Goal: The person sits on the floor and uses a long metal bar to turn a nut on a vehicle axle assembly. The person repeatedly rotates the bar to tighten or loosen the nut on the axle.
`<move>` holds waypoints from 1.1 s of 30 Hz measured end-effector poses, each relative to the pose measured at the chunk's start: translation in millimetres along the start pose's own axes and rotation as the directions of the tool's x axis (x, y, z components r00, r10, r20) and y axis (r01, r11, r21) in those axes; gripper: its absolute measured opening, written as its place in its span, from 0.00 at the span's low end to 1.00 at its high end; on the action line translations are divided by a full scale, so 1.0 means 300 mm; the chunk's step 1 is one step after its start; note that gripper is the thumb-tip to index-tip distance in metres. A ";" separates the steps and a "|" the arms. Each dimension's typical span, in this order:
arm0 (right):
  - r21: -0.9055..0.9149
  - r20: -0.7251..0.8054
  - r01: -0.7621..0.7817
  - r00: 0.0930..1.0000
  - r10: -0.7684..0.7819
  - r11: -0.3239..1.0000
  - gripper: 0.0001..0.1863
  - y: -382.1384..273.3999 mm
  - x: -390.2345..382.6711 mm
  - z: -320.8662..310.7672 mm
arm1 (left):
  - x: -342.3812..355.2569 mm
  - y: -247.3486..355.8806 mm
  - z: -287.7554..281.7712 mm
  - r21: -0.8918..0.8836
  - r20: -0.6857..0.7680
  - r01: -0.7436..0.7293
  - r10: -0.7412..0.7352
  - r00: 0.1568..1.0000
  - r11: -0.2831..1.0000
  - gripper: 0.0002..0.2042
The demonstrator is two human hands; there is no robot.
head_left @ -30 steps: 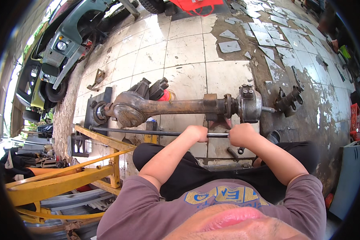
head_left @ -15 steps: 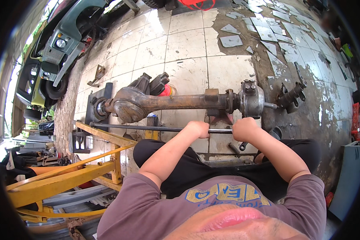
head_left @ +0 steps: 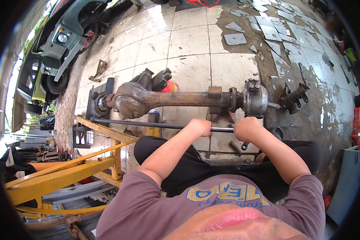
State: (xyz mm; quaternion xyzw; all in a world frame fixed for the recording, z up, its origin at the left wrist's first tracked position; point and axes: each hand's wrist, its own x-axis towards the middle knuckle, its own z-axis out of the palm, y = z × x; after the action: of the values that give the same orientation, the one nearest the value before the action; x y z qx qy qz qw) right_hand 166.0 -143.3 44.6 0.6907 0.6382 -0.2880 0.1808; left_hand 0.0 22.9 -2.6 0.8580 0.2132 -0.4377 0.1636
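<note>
- Head view: a long, thin, dark metal rod (head_left: 140,123) lies crosswise in front of the person, between the axle and the crossed legs, its left end near the tip of the yellow frame.
- Left hand (head_left: 201,127): fingers curled round the rod, right of its middle.
- Right hand (head_left: 247,129): fingers wrapped round the rod at or near its right end; a short, bright length shows between the fists.
- Just below the right hand, a dark metal ring end (head_left: 245,146) sits beside a short, dark metal cylinder (head_left: 235,147).
- Beyond the rod, a rusty brown steel axle housing (head_left: 176,99) stretches roughly parallel, from near the left edge of the cream tiled floor (head_left: 188,40) to its broken right edge.
- Past that right edge stands a dark, lugged metal part (head_left: 295,99).
- Left of the person, a yellow metal frame (head_left: 60,180) slants inward.
- Farther out, a grey-green vehicle (head_left: 64,44) stands beyond the floor's left edge; loose broken tiles (head_left: 235,39) lie toward the far right corner.
</note>
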 end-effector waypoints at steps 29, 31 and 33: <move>0.218 -0.088 0.047 0.996 -0.028 0.975 0.20 -0.006 -0.041 -0.040 | 0.013 -0.004 0.020 0.003 -0.020 0.001 -0.001 1.000 1.000 0.22; 0.130 0.016 -0.009 1.000 0.007 0.991 0.19 0.012 -0.001 -0.026 | 0.003 -0.001 0.012 0.001 -0.013 0.010 -0.010 1.000 1.000 0.21; 0.133 0.023 -0.004 1.000 0.000 0.991 0.19 0.016 0.005 -0.017 | 0.008 -0.002 0.019 0.017 -0.019 0.009 -0.009 1.000 1.000 0.21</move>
State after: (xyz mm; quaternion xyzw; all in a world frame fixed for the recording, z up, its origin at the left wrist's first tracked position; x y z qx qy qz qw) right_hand 171.8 -139.6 47.2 0.6985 0.6148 -0.3377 0.1420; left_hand -3.1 21.3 -7.9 0.8625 0.2148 -0.4321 0.1522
